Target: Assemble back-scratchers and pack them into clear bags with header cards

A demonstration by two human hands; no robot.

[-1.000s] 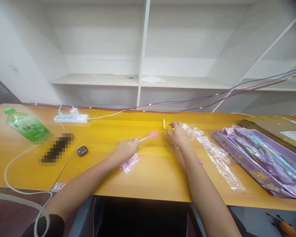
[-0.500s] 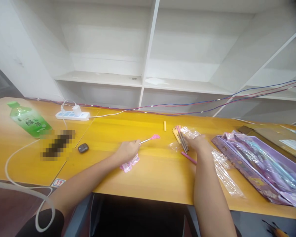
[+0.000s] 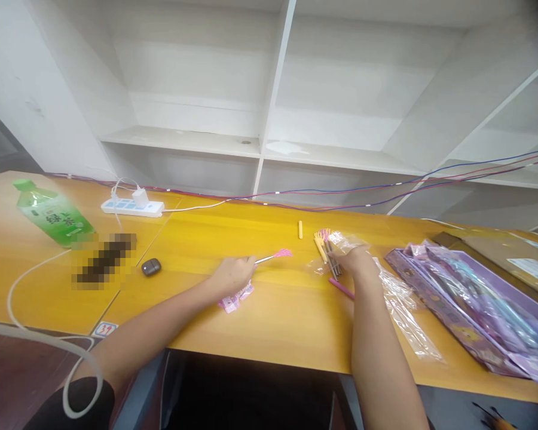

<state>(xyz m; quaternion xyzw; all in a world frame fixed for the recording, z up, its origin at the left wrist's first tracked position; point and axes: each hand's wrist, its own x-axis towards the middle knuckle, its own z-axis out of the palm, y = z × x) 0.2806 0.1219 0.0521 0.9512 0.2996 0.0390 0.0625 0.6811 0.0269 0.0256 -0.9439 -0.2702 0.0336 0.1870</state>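
A back scratcher with a pink claw head point(image 3: 283, 254) and a silver shaft is held in my left hand point(image 3: 234, 275), whose fingers are wrapped round it. Beneath that hand lies a crumpled pink printed wrapper point(image 3: 237, 298). On the right, my right hand point(image 3: 357, 261) is at a small bunch of back scratchers with yellow and pink heads point(image 3: 321, 237). Its fingertips close over their silver shafts point(image 3: 332, 261); the other fingers are partly hidden. A pink stick-like handle point(image 3: 341, 288) lies just below, partly behind my right forearm. Farther back is a short yellow tube point(image 3: 300, 230).
Clear plastic sleeves point(image 3: 410, 319) lie right of my right arm, beside a purple box point(image 3: 457, 325) of wrapped items. A cardboard parcel point(image 3: 502, 254) sits behind it. Leftward are a green bottle point(image 3: 54, 215), power strip point(image 3: 150, 208) and dark earbud case point(image 3: 151, 267). Cables run along the back.
My right hand has moved from behind the bunch of back scratchers to its right side, and its fingers now reach onto the shafts. My left hand keeps its back scratcher, now tilted slightly lower.
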